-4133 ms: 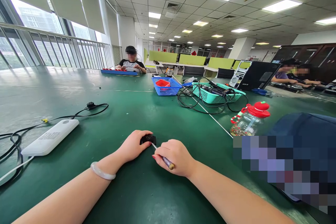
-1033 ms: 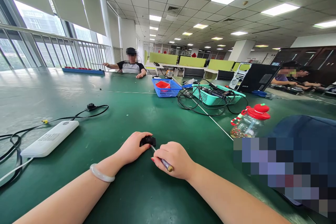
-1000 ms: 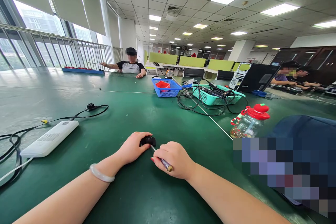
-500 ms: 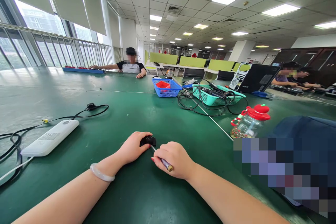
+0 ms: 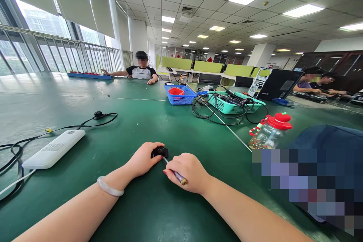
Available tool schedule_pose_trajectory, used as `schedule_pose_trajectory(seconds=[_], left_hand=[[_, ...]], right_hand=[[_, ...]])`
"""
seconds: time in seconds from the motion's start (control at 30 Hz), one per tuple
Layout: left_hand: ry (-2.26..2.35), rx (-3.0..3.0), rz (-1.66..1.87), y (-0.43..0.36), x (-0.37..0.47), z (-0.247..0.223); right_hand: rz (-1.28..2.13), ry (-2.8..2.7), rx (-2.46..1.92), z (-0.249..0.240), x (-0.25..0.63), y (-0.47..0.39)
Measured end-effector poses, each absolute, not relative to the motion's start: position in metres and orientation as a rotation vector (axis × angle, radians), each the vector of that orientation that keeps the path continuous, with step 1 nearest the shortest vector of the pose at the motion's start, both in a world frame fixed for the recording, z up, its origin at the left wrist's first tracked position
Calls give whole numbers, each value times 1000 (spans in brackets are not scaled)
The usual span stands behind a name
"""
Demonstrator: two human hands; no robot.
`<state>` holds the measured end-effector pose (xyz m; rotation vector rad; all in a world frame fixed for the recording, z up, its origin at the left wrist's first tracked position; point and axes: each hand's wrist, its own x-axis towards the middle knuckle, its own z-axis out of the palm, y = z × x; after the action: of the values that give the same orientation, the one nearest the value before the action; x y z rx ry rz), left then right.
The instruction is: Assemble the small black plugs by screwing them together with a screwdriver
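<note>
Near the middle of the green table (image 5: 147, 121), my left hand (image 5: 145, 160) grips a small black part (image 5: 163, 152) between thumb and fingers. A white bangle circles the left wrist. My right hand (image 5: 187, 172) is closed round a thin screwdriver-like tool (image 5: 179, 177), its handle end pointing down and right. The tool's metal shaft reaches up to the black part beside my left thumb. Whether the tip sits in the part cannot be made out.
At left lie a white power bank (image 5: 55, 149) and black cables (image 5: 65, 126). Beyond my hands are a blue basket (image 5: 180, 100) and a green basket (image 5: 227, 108) with tangled cables. A red-lidded bottle (image 5: 268, 134) stands at right. A person (image 5: 141, 72) sits at the far side.
The far person's hand by the long blue tray has lifted slightly. My hands, the black part and the tool show no visible movement.
</note>
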<state>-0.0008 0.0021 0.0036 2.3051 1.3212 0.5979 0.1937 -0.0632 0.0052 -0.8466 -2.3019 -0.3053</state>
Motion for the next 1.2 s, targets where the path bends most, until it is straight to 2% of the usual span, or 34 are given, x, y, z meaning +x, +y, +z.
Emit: schedule_pose_trajectory(seconds=[1.2], left_hand=[[1315, 2301, 594, 1, 0, 6]], right_hand=[[-305, -2281, -829, 5, 193, -62]])
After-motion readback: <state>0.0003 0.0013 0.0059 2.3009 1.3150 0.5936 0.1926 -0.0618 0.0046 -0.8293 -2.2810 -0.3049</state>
